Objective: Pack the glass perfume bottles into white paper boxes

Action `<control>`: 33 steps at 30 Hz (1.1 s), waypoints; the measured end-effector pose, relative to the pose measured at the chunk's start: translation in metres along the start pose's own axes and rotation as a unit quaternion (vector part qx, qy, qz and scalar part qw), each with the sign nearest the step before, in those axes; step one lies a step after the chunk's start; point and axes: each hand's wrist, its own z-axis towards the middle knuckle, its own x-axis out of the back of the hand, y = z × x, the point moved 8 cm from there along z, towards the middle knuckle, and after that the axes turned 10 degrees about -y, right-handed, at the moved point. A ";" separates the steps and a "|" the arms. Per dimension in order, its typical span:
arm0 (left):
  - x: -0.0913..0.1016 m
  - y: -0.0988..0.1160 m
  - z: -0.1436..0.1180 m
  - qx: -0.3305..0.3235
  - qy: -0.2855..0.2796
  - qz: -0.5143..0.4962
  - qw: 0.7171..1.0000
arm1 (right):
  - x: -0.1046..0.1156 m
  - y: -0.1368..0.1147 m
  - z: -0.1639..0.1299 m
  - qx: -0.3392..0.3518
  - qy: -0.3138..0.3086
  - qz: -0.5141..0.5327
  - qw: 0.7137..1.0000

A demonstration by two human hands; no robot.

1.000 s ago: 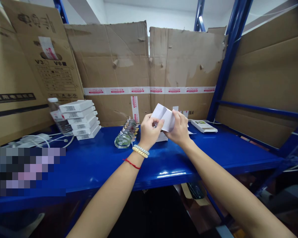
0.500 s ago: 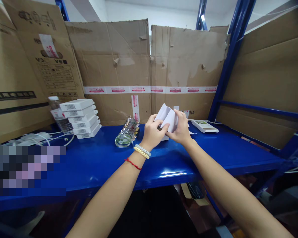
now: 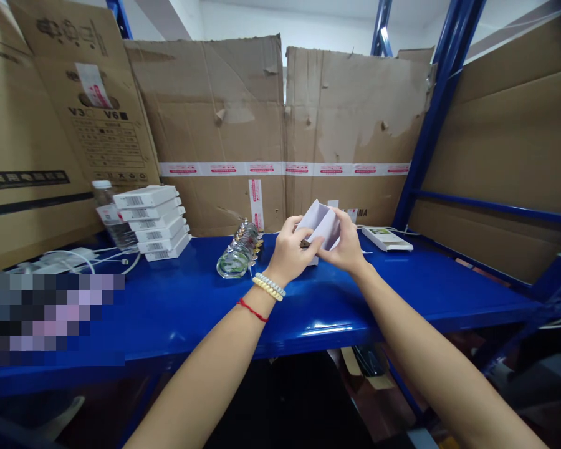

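Between both hands, tilted above the blue table, is a small white cardboard box with raised flaps. My left hand grips its left side, with something small and dark showing by the fingers that I cannot make out. On the other side my right hand has its fingers along the box's edge and its thumb at the lower front. To the left of the hands lies a row of clear glass pieces with gold-coloured metal parts. Part of another white item shows beneath the hands.
A stack of several white boxes stands at the left, by a plastic bottle and white cables. A flat white box lies at the right. Cardboard sheets wall the back; a blue post rises at right.
The box has turned slightly, and its flaps stand further apart, showing more of the inside. My right hand has shifted a little to the right. Both hands keep hold.
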 end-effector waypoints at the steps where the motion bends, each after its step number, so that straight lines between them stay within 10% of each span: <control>1: 0.000 0.000 0.000 -0.001 -0.002 -0.001 1.000 | 0.001 0.000 0.001 0.000 0.004 0.003 1.000; 10: 0.019 -0.027 -0.011 0.063 0.109 -0.086 0.988 | 0.017 0.022 0.000 -0.078 0.059 0.061 0.993; 19: -0.038 -0.086 -0.028 0.308 -0.091 -0.189 0.928 | 0.000 0.056 -0.002 -0.173 0.026 0.352 0.920; 28: -0.042 -0.098 -0.031 0.338 -0.109 -0.168 0.920 | -0.022 0.056 -0.010 -0.284 -0.089 0.540 0.787; 33: -0.025 -0.087 -0.025 0.283 -0.083 -0.039 0.955 | -0.028 0.045 -0.011 -0.279 -0.152 0.552 0.771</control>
